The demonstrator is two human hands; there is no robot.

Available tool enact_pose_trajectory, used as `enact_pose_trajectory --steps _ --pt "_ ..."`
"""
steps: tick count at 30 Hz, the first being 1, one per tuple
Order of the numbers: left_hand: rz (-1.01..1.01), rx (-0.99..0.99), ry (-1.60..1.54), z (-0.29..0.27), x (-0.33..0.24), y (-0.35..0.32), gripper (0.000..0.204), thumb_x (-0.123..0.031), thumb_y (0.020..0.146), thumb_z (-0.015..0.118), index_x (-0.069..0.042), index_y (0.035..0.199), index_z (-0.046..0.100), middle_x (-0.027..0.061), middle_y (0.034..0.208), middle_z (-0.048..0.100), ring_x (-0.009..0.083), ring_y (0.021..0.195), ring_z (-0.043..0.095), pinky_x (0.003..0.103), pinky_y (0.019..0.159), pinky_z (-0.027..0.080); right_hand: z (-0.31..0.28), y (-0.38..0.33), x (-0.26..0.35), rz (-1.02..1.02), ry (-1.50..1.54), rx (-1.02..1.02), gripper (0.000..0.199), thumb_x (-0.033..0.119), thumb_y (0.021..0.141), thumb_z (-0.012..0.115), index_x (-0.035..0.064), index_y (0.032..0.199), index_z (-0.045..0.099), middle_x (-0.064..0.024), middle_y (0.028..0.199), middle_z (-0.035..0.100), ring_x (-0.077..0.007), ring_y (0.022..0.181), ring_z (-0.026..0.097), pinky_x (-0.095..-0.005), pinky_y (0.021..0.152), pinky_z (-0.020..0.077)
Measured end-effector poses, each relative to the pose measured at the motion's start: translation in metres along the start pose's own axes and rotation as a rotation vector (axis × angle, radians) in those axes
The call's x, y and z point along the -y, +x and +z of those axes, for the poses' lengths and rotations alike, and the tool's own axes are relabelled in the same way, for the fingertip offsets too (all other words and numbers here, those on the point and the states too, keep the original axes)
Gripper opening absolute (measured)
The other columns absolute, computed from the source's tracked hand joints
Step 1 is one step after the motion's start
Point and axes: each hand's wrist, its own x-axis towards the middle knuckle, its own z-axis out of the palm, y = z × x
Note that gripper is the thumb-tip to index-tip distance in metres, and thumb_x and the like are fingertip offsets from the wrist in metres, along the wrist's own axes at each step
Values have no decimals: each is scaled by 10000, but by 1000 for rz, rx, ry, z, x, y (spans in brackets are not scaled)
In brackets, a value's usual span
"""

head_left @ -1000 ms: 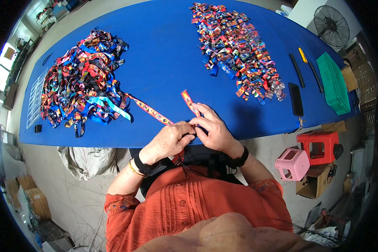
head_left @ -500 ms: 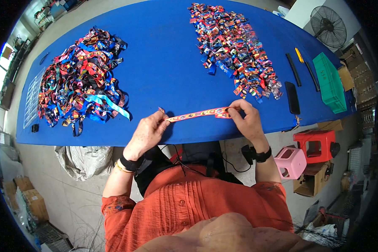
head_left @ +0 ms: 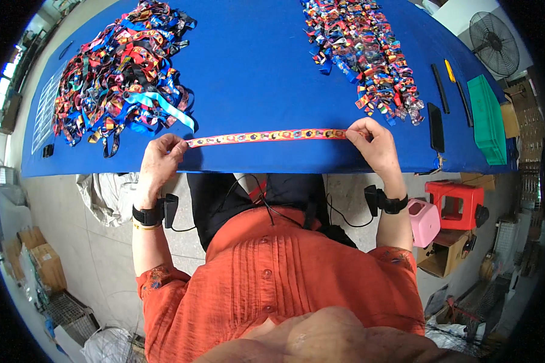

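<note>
Along the near edge of the blue surface (head_left: 248, 78), we hold one printed strap (head_left: 266, 137), red-bordered with a yellow pattern, stretched nearly parallel to that edge. The fingers of our left hand (head_left: 160, 161) pinch its left end; those of our right hand (head_left: 376, 146) pinch its right end. We cannot tell whether its middle touches the surface.

Toward the left edge, we locate a loose pile of straps (head_left: 121, 85) with a white grid (head_left: 47, 115) beside it. Right of centre, a long heap of small looped pieces (head_left: 369, 54) runs toward the far edge. Near the right edge lie a flat black device (head_left: 436, 127), a black bar (head_left: 440, 89) and a green bin (head_left: 488, 121). Beyond the far right corner stands a fan (head_left: 494, 43); off the near right corner, a red stool (head_left: 454, 206) and a pink stool (head_left: 425, 224).

Compared with half a second earlier, our hands are farther apart, and the strap's right end, then folded back, is drawn out.
</note>
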Motion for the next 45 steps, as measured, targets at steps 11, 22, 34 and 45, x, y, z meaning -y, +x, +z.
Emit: enact_pose_trajectory --steps 11,22,34,45 --pt "167 -296 244 -11 55 16 146 -111 888 647 25 940 660 140 781 690 185 696 653 338 645 506 9 -11 -5 51 -231 -118 131 153 846 713 62 935 681 -75 838 687 -195 745 653 -322 682 508" --pt "229 -454 299 -1 60 23 126 -86 867 657 -7 959 623 182 849 696 331 781 694 398 703 533 15 -22 -22 121 -343 -239 142 158 829 699 69 934 667 -54 800 682 -213 729 654 -352 671 509" --pt "306 -749 343 26 39 0 268 -84 894 650 -26 1145 575 222 1112 555 395 944 605 453 792 507 12 -33 9 63 -391 -388 162 154 834 717 68 950 644 -115 909 659 -295 821 657 -406 722 522" --pt "732 -386 414 106 -11 -35 308 -17 833 653 -21 1138 611 182 1104 593 362 1031 559 446 910 445 99 -16 66 -401 -184 -78 63 98 868 654 65 892 606 -116 852 593 -323 835 609 -437 731 496"
